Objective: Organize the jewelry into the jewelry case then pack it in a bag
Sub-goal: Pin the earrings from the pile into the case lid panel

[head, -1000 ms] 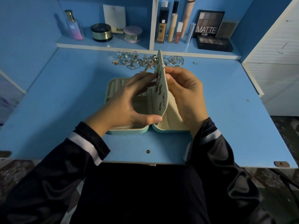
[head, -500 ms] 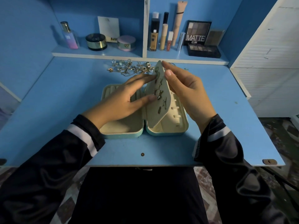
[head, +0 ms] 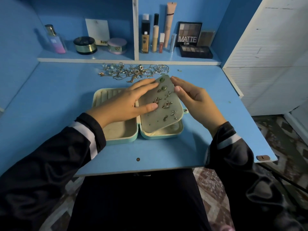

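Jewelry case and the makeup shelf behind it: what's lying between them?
A tangled pile of loose jewelry lies on the blue desk between jewelry case and shelf, in the head view.

A mint-green jewelry case [head: 121, 141] lies open flat on the desk [head: 58, 100], showing its cream lining. A grey-green earring panel [head: 155, 119] studded with earrings [head: 166, 104] tilts over its right half. Loose jewelry [head: 133, 72] lies tangled beyond the case.
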{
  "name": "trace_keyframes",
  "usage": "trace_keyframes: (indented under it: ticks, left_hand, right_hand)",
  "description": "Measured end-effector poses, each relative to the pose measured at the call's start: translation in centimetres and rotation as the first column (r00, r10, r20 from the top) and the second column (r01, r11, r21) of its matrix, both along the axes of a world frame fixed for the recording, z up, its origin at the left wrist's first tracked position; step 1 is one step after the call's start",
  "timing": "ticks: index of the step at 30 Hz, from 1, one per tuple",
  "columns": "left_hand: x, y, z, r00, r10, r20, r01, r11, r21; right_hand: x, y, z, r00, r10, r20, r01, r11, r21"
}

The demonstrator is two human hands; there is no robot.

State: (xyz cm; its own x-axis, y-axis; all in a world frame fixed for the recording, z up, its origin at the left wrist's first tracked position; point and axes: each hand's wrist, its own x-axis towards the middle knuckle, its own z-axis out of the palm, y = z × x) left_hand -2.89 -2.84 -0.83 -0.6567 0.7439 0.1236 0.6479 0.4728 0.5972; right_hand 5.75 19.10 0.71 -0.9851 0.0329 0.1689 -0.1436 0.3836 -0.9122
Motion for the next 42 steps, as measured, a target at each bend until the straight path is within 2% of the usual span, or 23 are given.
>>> trace_keyframes:
  ticks: [7,11,16,21,25,30,42]
  left_hand:
    - [0.5,0.7,0.9,0.998,-0.042,-0.046,0.033,0.982,-0.185]
    - [0.6,0.8,1.1,0.998,-0.041,-0.052,0.027,0.970,-0.243]
    - [0.5,0.8,1.2,0.996,-0.050,-0.078,0.023,0.946,-0.323]
    - [-0.2,0.9,1.8,0.993,-0.089,-0.078,0.051,0.915,-0.401]
    - [-1.9,1.3,2.7,0.985,-0.131,-0.114,0.081,0.925,-0.371]
    - [-4.7,2.8,4.3,0.983,-0.164,-0.079,0.136,0.950,-0.281]
    - [-10.5,7.1,0.5,0.996,0.010,-0.092,-0.023,0.990,-0.138]
  right_hand:
    - [0.3,0.8,-2.1,0.996,-0.015,0.083,0.012,0.999,0.030]
    - [0.2,1.0,-2.8,0.994,-0.022,0.106,0.012,0.995,0.101]
    - [0.1,1.0,-3.6,0.998,-0.031,0.052,0.015,0.957,0.290]
    - [-0.1,1.3,-3.3,0.999,-0.048,-0.013,0.049,0.922,0.384]
    - [-1.1,2.2,-3.0,0.997,-0.063,-0.053,0.079,0.910,0.407]
    - [-3.5,3.6,-2.9,0.989,-0.123,-0.078,0.143,0.910,0.389]
    - [-10.5,7.5,-4.1,0.922,-0.356,-0.149,0.385,0.812,0.439]
